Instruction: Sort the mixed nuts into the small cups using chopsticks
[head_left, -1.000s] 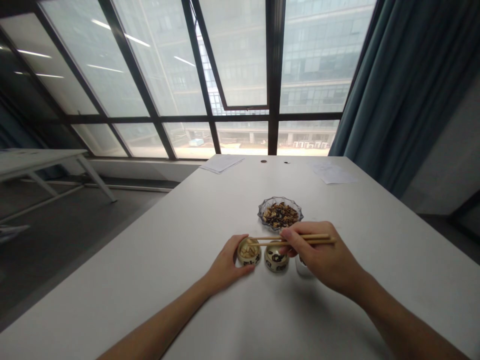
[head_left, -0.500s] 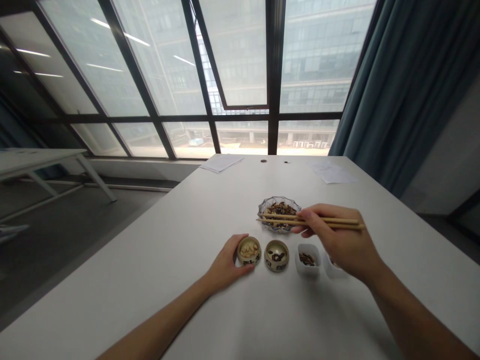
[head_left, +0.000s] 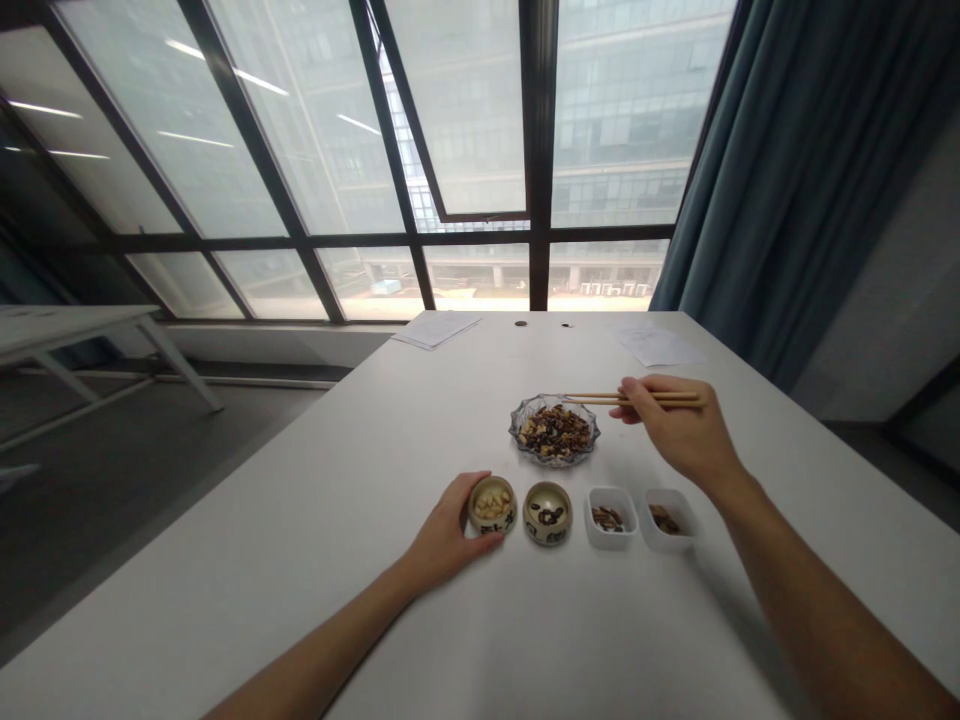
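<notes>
My left hand (head_left: 448,530) is curled around the side of a small ceramic bowl (head_left: 493,525) with pale pieces in it. A matching bowl (head_left: 547,535) beside it holds a few dark pieces. My right hand (head_left: 679,420) grips a pair of wooden chopsticks (head_left: 600,399); their tips are close together over the far right rim of a scalloped glass bowl (head_left: 555,460). That glass bowl is full of mixed dried bits, brown, yellow and black. I cannot make out anything between the tips.
Two translucent plastic cups, a left cup (head_left: 611,540) and a right cup (head_left: 670,542), stand in line with the ceramic bowls, brown pieces inside. Papers (head_left: 435,328) lie at the back left of the white table (head_left: 360,470), with another sheet (head_left: 660,345) at the back right.
My right hand has lifted the chopsticks away from the middle of the glass bowl, toward its far side, uncovering the right plastic cup. My left hand stays on its bowl.
</notes>
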